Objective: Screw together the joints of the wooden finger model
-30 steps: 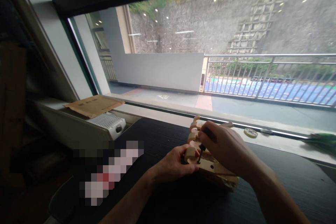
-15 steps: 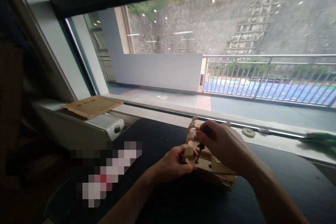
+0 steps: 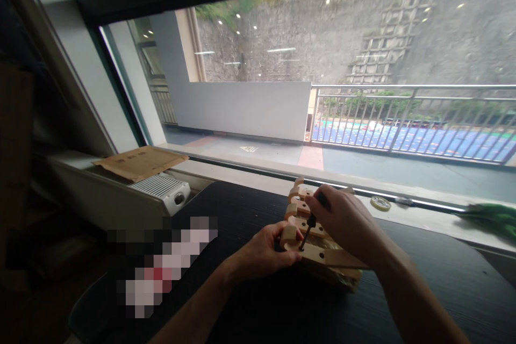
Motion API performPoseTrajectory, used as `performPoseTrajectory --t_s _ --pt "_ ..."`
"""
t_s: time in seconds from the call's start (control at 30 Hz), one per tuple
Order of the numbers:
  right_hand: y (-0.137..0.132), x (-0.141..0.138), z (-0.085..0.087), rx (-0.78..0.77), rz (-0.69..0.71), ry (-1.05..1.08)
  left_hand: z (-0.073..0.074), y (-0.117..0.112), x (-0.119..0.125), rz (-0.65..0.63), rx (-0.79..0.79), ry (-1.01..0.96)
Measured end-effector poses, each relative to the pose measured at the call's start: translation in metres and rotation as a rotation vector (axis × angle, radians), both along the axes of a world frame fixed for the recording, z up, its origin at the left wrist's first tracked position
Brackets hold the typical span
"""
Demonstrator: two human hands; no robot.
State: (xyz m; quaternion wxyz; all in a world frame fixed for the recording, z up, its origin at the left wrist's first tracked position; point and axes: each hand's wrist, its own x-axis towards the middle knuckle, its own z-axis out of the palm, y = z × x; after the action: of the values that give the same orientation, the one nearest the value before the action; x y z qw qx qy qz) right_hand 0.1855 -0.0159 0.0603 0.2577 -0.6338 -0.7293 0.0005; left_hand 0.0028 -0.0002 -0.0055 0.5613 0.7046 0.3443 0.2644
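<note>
Above the table, the left hand is pinching the near wooden hook; the right hand, closed around a screwdriver, is holding its tip against that hook. Work there seems unfinished; hooks beyond aren't showing whether they're done.

Can read no text — see only blurred characters on the brown envelope, a pale triangular mark on the walkway.
</note>
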Motion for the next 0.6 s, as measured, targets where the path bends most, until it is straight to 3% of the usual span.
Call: performPoseTrajectory --t_s 0.1,0.33,0.6 --pt "-0.004 -0.003 0.005 0.000 0.012 -0.005 0.000 0.000 0.000 0.002 0.005 -0.026" --pt "-0.018 -0.005 0.016 -0.038 0.248 0.089 0.001 0.000 0.001 0.011 0.019 -0.019" --pt "0.000 0.003 0.003 0.000 0.036 0.056 -0.001 0.000 -0.001 -0.002 0.011 -0.011"
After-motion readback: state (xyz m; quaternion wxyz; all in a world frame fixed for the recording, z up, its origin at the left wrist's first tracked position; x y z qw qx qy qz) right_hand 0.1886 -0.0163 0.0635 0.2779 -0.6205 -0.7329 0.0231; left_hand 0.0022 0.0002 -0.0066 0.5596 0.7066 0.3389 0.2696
